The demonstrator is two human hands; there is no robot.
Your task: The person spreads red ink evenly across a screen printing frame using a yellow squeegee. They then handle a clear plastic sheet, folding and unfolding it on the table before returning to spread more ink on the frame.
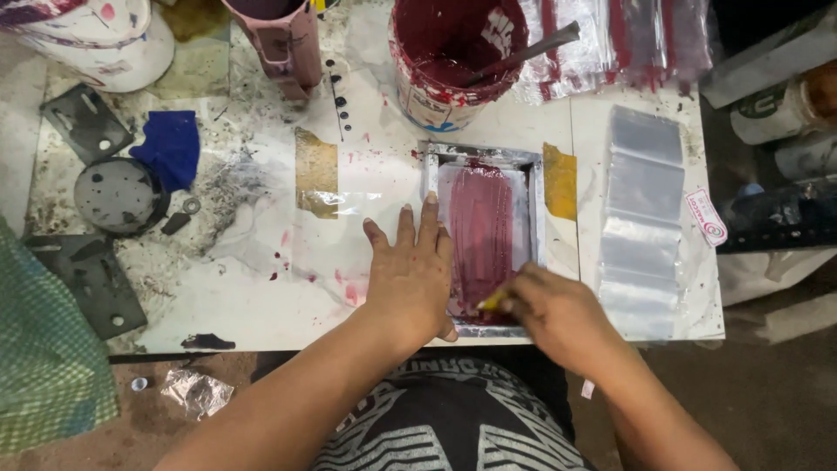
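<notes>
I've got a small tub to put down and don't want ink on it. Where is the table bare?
Barest: the white strip along the near edge, between the dark metal plate and the left hand. Crowded: the back edge, with the paint can and pink jug; right of the printing frame, clear pouches.

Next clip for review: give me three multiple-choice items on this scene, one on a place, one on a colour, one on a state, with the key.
1. Where does the left hand rest?
A. on the frame's left edge
B. in the can
C. on the blue cloth

2. What colour is the ink on the small framed screen?
A. green
B. dark red
C. yellow

3. How does the paint can stand?
A. lidded
B. tipped over
C. open, with a stirring stick in it

Key: 1 A, the palm lies flat there; 2 B, red streaks cover the mesh; 3 C, the stick leans out of the open top.
</notes>
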